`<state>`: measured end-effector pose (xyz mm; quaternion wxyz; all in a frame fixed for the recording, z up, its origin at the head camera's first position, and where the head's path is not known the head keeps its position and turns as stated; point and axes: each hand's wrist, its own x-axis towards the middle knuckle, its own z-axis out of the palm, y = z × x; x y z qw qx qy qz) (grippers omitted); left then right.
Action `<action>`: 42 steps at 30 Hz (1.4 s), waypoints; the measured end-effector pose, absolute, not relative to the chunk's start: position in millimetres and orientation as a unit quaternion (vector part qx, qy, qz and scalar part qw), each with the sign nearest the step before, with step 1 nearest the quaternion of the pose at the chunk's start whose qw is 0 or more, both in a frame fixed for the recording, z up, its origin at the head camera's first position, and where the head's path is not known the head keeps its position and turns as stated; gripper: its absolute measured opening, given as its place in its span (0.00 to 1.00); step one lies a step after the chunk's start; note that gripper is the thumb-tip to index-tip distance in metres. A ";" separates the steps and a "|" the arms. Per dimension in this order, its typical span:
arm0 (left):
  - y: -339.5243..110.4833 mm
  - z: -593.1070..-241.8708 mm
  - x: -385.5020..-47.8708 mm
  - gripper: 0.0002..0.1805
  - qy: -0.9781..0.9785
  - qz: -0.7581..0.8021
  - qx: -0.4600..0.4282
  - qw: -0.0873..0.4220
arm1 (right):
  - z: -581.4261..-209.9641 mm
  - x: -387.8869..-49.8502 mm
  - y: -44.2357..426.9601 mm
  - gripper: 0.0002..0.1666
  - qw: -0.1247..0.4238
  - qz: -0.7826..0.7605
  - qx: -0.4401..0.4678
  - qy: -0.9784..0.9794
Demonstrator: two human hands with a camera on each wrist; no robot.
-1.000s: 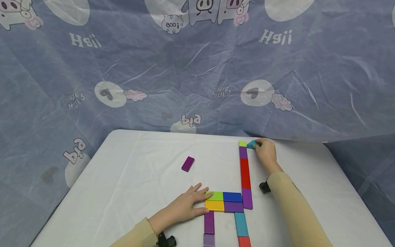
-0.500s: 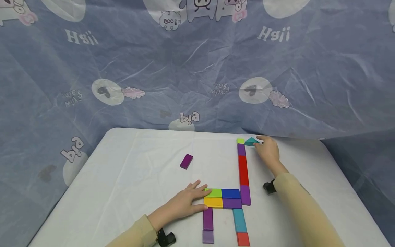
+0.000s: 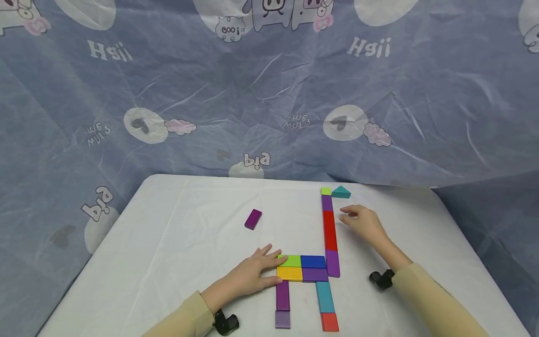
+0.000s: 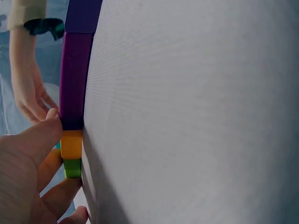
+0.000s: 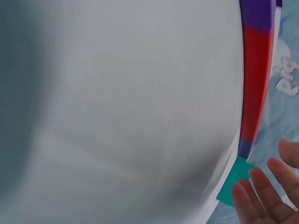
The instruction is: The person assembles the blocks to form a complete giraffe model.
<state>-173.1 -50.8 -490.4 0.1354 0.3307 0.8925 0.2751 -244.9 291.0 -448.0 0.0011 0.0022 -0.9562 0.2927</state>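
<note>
My left hand (image 3: 249, 276) rests its spread fingers on the left end of a flat group of blocks: a lime block (image 3: 293, 261), a yellow block (image 3: 289, 274), a blue block (image 3: 313, 261) and a purple block (image 3: 315, 274). From the group's right side a column with a long red block (image 3: 330, 230) runs away from me, topped by a small lime block (image 3: 326, 191). Beside that top lies a teal triangular block (image 3: 341, 192). My right hand (image 3: 365, 223) hovers right of the column, apart from the triangle, fingers loosely bent and holding nothing.
A loose magenta block (image 3: 253, 219) lies left of the column. Two legs of blocks extend toward me, one with a magenta block (image 3: 282, 296), the other with a teal block (image 3: 325, 297). A printed blue cloth (image 3: 236, 103) hangs behind the white table (image 3: 177, 243).
My right hand has let go of the teal triangular block and drawn back toward me. The triangle stays beside the column's top. My left hand has kept its place on the blocks.
</note>
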 end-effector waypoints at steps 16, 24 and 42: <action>-50.6 -491.4 -173.9 0.31 0.893 0.275 0.328 0.141 | -456.8 -195.3 285.4 0.49 -0.108 0.253 0.117 -0.954; -50.4 -490.1 -173.6 0.31 0.892 0.275 0.330 0.140 | -456.2 -193.1 283.4 0.51 -0.107 0.248 0.124 -0.955; -49.9 -488.8 -173.0 0.31 0.891 0.280 0.327 0.145 | -461.1 -193.9 286.6 0.49 -0.109 0.228 0.135 -0.958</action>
